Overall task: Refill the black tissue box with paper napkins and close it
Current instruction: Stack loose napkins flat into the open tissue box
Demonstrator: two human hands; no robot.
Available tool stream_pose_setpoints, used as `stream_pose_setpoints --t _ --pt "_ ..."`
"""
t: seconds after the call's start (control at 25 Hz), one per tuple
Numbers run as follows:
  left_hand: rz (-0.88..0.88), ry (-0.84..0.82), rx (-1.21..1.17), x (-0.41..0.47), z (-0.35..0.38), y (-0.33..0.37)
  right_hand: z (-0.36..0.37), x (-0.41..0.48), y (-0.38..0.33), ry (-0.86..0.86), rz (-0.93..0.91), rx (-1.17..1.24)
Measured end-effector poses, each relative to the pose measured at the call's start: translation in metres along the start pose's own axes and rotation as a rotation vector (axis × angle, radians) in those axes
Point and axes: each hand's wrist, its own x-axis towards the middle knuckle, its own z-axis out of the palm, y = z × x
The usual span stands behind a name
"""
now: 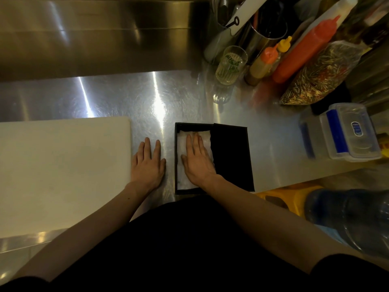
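Observation:
The black tissue box (176,161) lies on the steel counter near its front edge. Its black lid (231,157) covers only the right half, so the left half stands uncovered. White paper napkins (182,142) fill the uncovered half. My right hand (196,159) lies flat, palm down, on the napkins inside the box, fingers pointing away from me. My left hand (148,163) rests flat on the counter just left of the box, between it and a white cutting board, holding nothing.
A white cutting board (63,171) fills the left side. At the back right stand a glass (230,64), squeeze bottles (305,49), a metal utensil holder (263,34) and a bag of dried food (320,74). A clear plastic container (345,133) sits right; a water jug (353,216) below.

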Motion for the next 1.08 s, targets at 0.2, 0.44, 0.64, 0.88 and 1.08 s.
stream_pose_setpoints --t 0.2,0.44,0.64,0.88,1.08 --pt "-0.013 0.004 0.017 0.001 0.001 -0.001 -0.005 0.001 -0.001 -0.019 -0.033 0.056" --pt "-0.006 0.029 0.013 -0.001 0.003 0.0 -0.019 -0.021 -0.005 0.162 -0.115 0.195" --pt "-0.009 -0.008 0.02 0.0 0.002 0.001 -0.01 -0.026 0.003 0.032 -0.071 -0.031" --pt "-0.007 -0.038 0.023 0.001 -0.001 0.002 0.0 -0.016 0.0 -0.12 -0.009 -0.077" --pt "0.01 -0.059 0.047 0.002 -0.002 0.002 0.003 -0.014 0.004 -0.151 -0.009 -0.085"
